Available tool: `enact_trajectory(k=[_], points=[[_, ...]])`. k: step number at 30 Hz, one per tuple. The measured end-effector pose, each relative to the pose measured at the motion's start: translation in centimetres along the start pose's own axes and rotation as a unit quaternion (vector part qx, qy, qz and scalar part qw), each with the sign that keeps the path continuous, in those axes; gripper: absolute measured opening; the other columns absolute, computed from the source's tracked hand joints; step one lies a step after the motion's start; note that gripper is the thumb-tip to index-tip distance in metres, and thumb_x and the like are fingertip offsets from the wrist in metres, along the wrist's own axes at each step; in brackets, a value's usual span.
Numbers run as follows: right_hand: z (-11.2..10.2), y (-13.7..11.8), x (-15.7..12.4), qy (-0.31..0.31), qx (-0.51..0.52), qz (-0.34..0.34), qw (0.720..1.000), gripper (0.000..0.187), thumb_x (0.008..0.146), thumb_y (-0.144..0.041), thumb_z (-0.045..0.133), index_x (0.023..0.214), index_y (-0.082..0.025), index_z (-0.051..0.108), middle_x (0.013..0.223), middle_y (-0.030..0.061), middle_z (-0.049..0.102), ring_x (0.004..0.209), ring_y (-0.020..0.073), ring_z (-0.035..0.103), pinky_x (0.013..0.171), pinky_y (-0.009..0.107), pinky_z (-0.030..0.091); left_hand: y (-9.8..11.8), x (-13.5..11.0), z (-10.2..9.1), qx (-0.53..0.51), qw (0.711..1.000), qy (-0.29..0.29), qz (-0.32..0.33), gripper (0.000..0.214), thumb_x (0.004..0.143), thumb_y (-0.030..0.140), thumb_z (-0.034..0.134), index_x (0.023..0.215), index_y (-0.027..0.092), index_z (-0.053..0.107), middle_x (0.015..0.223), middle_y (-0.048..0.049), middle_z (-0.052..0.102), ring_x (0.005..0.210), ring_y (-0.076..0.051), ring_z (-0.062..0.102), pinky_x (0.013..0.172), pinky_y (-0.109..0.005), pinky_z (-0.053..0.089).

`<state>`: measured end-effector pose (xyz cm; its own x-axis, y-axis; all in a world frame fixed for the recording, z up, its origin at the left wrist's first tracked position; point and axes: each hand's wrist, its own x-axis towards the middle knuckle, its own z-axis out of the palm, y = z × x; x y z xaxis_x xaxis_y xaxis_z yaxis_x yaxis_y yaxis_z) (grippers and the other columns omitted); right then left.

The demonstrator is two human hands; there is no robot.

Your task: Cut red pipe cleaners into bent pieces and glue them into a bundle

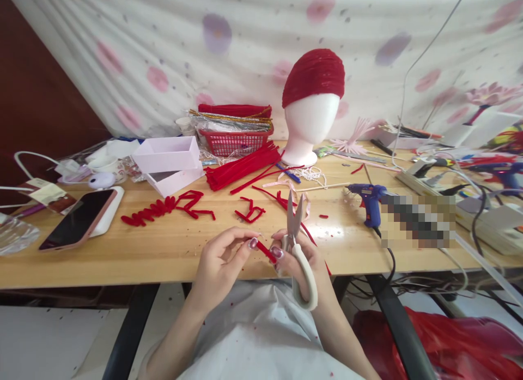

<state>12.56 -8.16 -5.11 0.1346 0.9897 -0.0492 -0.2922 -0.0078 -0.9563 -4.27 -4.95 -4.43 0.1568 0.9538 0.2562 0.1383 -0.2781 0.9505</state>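
Pinching a short red fuzzy stem (265, 251) between the thumb and fingertips of the left hand (223, 265), above the near edge of the wooden table (155, 265). Meets the stem's other end with the thumb of the right hand (300, 254), and grasps scissors (305, 276) in that same hand (with blades parted and pointing away from the body). Has bent red pieces (259, 210) just beyond, near a leafy red strand (163, 206) to the left. Shows, farther back, a bundle of red stems (241, 167) before a red basket (237, 144), beside a white foam head (310, 121) with a red covering on top. Includes, to the right, a blue glue gun (371, 205) lying on the tabletop.
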Motion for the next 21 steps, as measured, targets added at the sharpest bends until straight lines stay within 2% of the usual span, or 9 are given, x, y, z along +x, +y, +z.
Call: enact_trajectory(k=[5, 8, 10, 13, 15, 17, 21], points=[[-0.1, -0.1, -0.3, -0.033, 0.006, 0.009, 0.999, 0.034, 0.061, -0.023, 0.092, 0.089, -0.024, 0.073, 0.072, -0.0025, 0.069, 0.061, 0.0134, 0.059, 0.056, 0.023, 0.046, 0.3, -0.2, 0.5, 0.016, 1.000, 0.024, 0.004, 0.012, 0.088, 0.026, 0.063, 0.087, 0.021, 0.074, 0.087, -0.0042, 0.074, 0.083, -0.019, 0.069, 0.076, -0.026, 0.055], [-0.2, 0.1, -0.2, -0.053, -0.008, 0.006, 0.999, 0.034, 0.062, -0.024, 0.092, 0.090, -0.024, 0.073, 0.070, -0.0028, 0.068, 0.058, 0.0144, 0.060, 0.054, 0.024, 0.047, 0.3, -0.1, 1.1, -0.006, 0.999, 0.042, -0.002, 0.010, 0.083, 0.024, 0.066, 0.089, 0.021, 0.074, 0.086, -0.0039, 0.072, 0.081, -0.019, 0.068, 0.075, -0.026, 0.055], [-0.2, 0.3, -0.1, -0.051, -0.012, 0.000, 0.999, 0.034, 0.061, -0.024, 0.092, 0.089, -0.024, 0.073, 0.070, -0.0021, 0.069, 0.059, 0.0154, 0.061, 0.053, 0.025, 0.047, 0.2, 0.0, 1.4, -0.045, 0.998, 0.026, -0.032, 0.012, 0.081, 0.027, 0.068, 0.089, 0.020, 0.074, 0.087, -0.0040, 0.071, 0.081, -0.018, 0.068, 0.074, -0.027, 0.056], [-0.3, 0.5, 0.0, -0.033, -0.023, -0.012, 0.999, 0.035, 0.060, -0.026, 0.092, 0.088, -0.023, 0.072, 0.068, -0.0014, 0.069, 0.057, 0.0153, 0.060, 0.051, 0.024, 0.047, -0.1, 0.2, 1.7, -0.106, 0.990, -0.010, -0.091, 0.015, 0.080, 0.033, 0.071, 0.077, 0.019, 0.072, 0.083, -0.0035, 0.070, 0.081, -0.018, 0.068, 0.075, -0.027, 0.056], [-0.6, 0.5, 0.0, -0.024, -0.037, -0.011, 0.999, 0.032, 0.064, -0.034, 0.089, 0.088, -0.023, 0.070, 0.063, -0.0020, 0.067, 0.050, 0.0143, 0.056, 0.046, 0.024, 0.044, -0.1, 0.4, 1.7, -0.163, 0.979, 0.018, -0.122, 0.020, 0.079, 0.037, 0.072, 0.071, 0.019, 0.066, 0.077, -0.0015, 0.069, 0.078, -0.017, 0.068, 0.076, -0.028, 0.056], [-0.9, 0.3, -0.2, -0.029, -0.065, -0.008, 0.997, 0.030, 0.070, -0.041, 0.084, 0.087, -0.021, 0.070, 0.057, -0.0022, 0.063, 0.045, 0.0139, 0.051, 0.042, 0.024, 0.041, 0.0, 0.7, 1.5, -0.228, 0.962, 0.065, -0.138, 0.025, 0.077, 0.041, 0.074, 0.073, 0.021, 0.061, 0.079, -0.0009, 0.073, 0.077, -0.017, 0.070, 0.078, -0.031, 0.057], [-1.2, -0.1, -0.7, -0.058, -0.151, -0.025, 0.987, 0.023, 0.068, -0.029, 0.086, 0.084, -0.019, 0.074, 0.056, -0.0040, 0.055, 0.049, 0.0116, 0.043, 0.047, 0.023, 0.035, 0.4, 1.0, 0.5, -0.290, 0.943, 0.092, -0.137, 0.034, 0.075, 0.047, 0.077, 0.079, 0.022, 0.054, 0.092, -0.0033, 0.078, 0.086, -0.021, 0.075, 0.083, -0.037, 0.058]])
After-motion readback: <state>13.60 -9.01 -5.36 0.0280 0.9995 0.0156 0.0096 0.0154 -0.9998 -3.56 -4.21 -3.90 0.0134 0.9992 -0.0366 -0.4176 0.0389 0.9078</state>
